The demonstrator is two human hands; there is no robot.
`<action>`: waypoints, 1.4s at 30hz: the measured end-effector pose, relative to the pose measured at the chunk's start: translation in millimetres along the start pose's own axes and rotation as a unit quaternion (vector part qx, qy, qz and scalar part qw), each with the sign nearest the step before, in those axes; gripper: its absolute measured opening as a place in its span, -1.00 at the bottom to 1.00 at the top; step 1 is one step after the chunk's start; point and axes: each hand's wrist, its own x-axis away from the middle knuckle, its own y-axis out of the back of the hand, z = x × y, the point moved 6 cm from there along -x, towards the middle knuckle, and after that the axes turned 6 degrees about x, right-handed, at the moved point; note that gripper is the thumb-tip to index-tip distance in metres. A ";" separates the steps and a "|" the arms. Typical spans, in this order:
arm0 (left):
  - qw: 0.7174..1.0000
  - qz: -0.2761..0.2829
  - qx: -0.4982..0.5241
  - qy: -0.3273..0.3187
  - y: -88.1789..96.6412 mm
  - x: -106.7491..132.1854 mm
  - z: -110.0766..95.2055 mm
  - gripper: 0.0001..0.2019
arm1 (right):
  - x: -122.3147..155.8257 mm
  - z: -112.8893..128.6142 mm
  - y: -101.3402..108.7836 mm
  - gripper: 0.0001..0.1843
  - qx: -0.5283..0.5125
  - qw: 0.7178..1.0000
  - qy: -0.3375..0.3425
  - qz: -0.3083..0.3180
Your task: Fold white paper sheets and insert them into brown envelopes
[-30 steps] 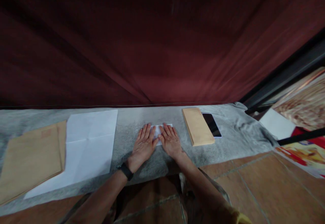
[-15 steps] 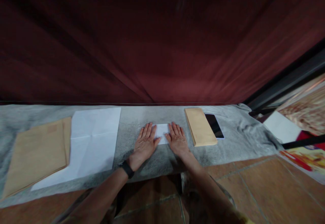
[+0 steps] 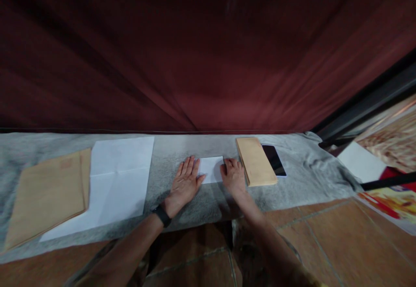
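Note:
A small folded white paper (image 3: 212,169) lies flat on the grey cloth in front of me. My left hand (image 3: 186,181) rests flat over its left end, fingers stretched out and the thumb reaching onto the paper; a dark band circles the wrist. At the other end, my right hand (image 3: 233,176) sits palm down by the right edge. Its fingers are bent but apart, with the thumb at the paper's edge. Just right of that hand lies a stack of narrow tan envelopes (image 3: 258,161).
A dark phone (image 3: 274,160) lies partly behind the envelopes. On the left, large brown envelopes (image 3: 48,196) overlap a creased white sheet (image 3: 125,170). Grey cloth (image 3: 312,170) covers the surface, with a dark red curtain (image 3: 208,83) behind and tiled floor (image 3: 318,230) in front.
My right hand has slid a little to the right off the folded paper, its fingers now bent, uncovering the right end. My left hand has stayed in place.

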 end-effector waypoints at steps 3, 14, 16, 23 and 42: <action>1.000 0.001 -0.006 0.000 -1.8 0.2 0.4 -0.34 | -4.9 -2.3 4.2 -0.64 -0.017 0.999 -0.038 0.025; 1.000 0.001 -0.011 0.000 -0.3 0.0 -0.3 -0.34 | -12.8 -11.8 -8.4 -0.78 -0.121 0.987 -0.077 0.072; 1.000 0.000 -0.012 0.001 0.0 0.2 -0.4 -0.35 | -14.3 -10.8 -9.4 -0.81 -0.121 0.988 -0.063 0.077; 1.000 0.002 -0.002 0.001 0.8 -0.1 0.2 -0.36 | -19.3 -7.5 -13.9 -0.84 -0.134 0.985 -0.037 0.102; 0.938 -0.059 0.306 0.150 13.5 -22.6 43.0 -0.38 | -23.3 -19.8 -18.5 -0.83 -0.334 0.927 -0.111 0.128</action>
